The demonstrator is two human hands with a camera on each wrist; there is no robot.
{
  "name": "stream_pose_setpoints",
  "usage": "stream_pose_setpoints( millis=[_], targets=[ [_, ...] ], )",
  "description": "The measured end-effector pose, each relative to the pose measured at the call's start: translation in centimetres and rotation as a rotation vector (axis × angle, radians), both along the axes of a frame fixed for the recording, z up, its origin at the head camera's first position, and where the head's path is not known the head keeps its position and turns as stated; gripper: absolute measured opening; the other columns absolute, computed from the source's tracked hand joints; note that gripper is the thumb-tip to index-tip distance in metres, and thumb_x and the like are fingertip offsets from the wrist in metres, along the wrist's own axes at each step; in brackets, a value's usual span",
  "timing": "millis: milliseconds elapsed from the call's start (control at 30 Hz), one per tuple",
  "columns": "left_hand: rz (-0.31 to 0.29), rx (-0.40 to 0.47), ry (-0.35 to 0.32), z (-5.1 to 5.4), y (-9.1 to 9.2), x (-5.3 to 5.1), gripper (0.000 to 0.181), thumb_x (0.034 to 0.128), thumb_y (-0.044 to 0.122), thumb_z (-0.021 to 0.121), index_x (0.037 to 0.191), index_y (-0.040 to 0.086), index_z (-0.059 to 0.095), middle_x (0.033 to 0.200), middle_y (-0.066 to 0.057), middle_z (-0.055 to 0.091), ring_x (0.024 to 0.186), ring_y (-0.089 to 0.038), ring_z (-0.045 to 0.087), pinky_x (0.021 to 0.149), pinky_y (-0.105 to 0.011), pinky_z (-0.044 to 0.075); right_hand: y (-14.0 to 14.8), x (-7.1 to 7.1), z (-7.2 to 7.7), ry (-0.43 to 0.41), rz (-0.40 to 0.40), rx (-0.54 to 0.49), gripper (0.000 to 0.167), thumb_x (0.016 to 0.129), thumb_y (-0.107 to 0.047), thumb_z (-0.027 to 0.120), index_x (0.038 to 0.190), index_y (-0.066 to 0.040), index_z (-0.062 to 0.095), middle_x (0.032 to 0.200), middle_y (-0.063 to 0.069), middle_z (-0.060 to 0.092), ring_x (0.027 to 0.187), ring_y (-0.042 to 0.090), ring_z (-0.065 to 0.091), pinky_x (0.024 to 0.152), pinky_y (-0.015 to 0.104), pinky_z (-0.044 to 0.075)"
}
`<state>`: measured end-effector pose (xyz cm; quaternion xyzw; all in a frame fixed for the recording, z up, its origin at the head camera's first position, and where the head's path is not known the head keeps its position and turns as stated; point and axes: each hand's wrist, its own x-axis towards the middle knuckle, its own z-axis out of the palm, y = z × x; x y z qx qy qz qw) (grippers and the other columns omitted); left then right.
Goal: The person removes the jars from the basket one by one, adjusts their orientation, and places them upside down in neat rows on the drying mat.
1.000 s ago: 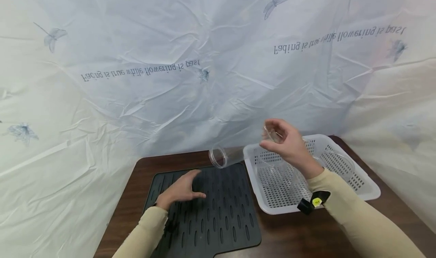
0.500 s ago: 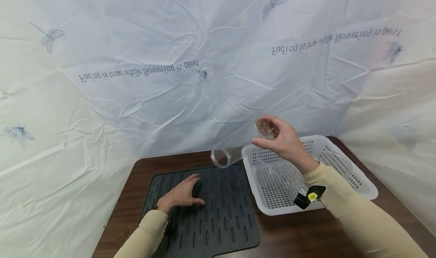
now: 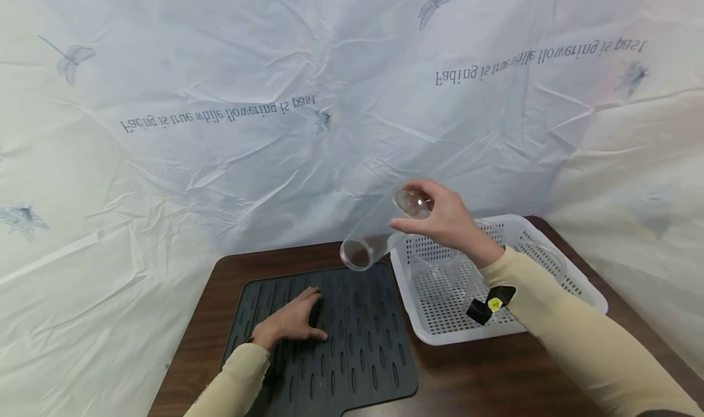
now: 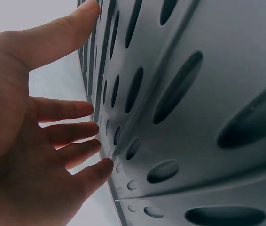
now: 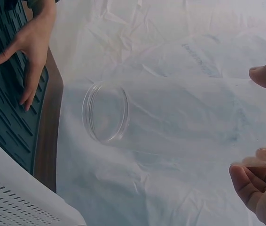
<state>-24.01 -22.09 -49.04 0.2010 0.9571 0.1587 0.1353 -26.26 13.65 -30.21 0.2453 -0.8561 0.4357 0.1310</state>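
A clear, tall cylindrical jar (image 3: 379, 224) with a ridged, threaded rim is held in the air by my right hand (image 3: 448, 218). The thumb and fingers grip it round its base, and its mouth tilts down toward the left. In the right wrist view the jar (image 5: 180, 120) shows see-through, with nothing visible inside. My left hand (image 3: 291, 320) is low over the dark grey ribbed mat (image 3: 357, 359), fingers spread and holding nothing. In the left wrist view the fingertips lie close to the mat (image 4: 194, 141); whether they touch it I cannot tell.
Right of the mat stands a white perforated basket (image 3: 467, 337) with several clear containers (image 3: 434, 261) in it, partly hidden by my right arm. Both are on a brown wooden table (image 3: 231, 270). A wrinkled white printed sheet (image 3: 264, 178) hangs behind.
My right hand has shifted left with the jar, whose base swung left so that its mouth tilts further down. The left hand has lowered slightly toward the mat.
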Motion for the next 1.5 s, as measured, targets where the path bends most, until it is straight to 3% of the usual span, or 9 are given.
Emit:
stream_pose_setpoints(
  millis=[200, 367, 533, 933, 1300, 1500],
  targets=[
    [0.006, -0.008, -0.01, -0.4, 0.0, 0.2, 0.098, 0.075, 0.05, 0.082, 0.148, 0.001, 0.038, 0.158, -0.02, 0.026, 0.145, -0.038, 0.028, 0.108, -0.056, 0.037, -0.8, -0.3, 0.4, 0.029, 0.001, 0.024, 0.072, 0.073, -0.041, 0.085, 0.132, -0.011, 0.056, 0.115, 0.006, 0.061, 0.096, 0.022, 0.058, 0.075, 0.038, 0.051],
    [0.012, -0.02, -0.023, -0.5, 0.0, 0.1, 0.1, 0.0738, 0.05, 0.082, 0.149, 0.002, 0.037, 0.159, -0.018, 0.026, 0.146, -0.036, 0.027, 0.109, -0.056, 0.036, -1.5, -0.9, 0.5, 0.051, 0.015, 0.064, 0.073, 0.073, -0.041, 0.085, 0.132, -0.008, 0.057, 0.121, 0.008, 0.06, 0.101, 0.023, 0.059, 0.082, 0.04, 0.051],
    [-0.001, -0.034, -0.029, -0.6, -0.1, 0.1, 0.101, 0.0723, 0.05, 0.083, 0.148, 0.001, 0.038, 0.159, -0.018, 0.025, 0.146, -0.036, 0.025, 0.11, -0.056, 0.034, -2.3, -1.5, 0.6, 0.036, 0.015, 0.108, 0.075, 0.073, -0.043, 0.084, 0.132, -0.005, 0.057, 0.124, 0.01, 0.06, 0.108, 0.025, 0.058, 0.088, 0.043, 0.05],
    [-0.005, -0.049, -0.028, -0.8, 0.0, 0.1, 0.101, 0.0725, 0.049, 0.083, 0.149, 0.001, 0.038, 0.16, -0.017, 0.024, 0.147, -0.035, 0.023, 0.112, -0.055, 0.033, -3.9, -3.1, 0.1, 0.001, -0.004, 0.203, 0.082, 0.074, -0.051, 0.081, 0.135, -0.004, 0.054, 0.129, 0.013, 0.059, 0.115, 0.028, 0.056, 0.09, 0.045, 0.051],
    [-0.016, -0.039, -0.013, -1.0, -0.3, 0.2, 0.102, 0.072, 0.05, 0.083, 0.149, 0.0, 0.037, 0.16, -0.017, 0.024, 0.147, -0.035, 0.024, 0.112, -0.054, 0.033, -5.8, -4.4, -1.1, 0.004, -0.022, 0.28, 0.073, 0.071, -0.051, 0.082, 0.122, -0.004, 0.061, 0.108, 0.009, 0.064, 0.095, 0.024, 0.058, 0.08, 0.039, 0.052],
    [-0.024, -0.045, -0.001, -1.0, -0.4, 0.1, 0.102, 0.0718, 0.053, 0.082, 0.148, 0.001, 0.038, 0.159, -0.017, 0.025, 0.147, -0.035, 0.026, 0.111, -0.054, 0.035, -6.5, -4.9, -1.7, -0.02, -0.031, 0.317, 0.073, 0.072, -0.052, 0.081, 0.123, -0.003, 0.06, 0.111, 0.011, 0.064, 0.097, 0.025, 0.06, 0.081, 0.04, 0.052]
  ],
)
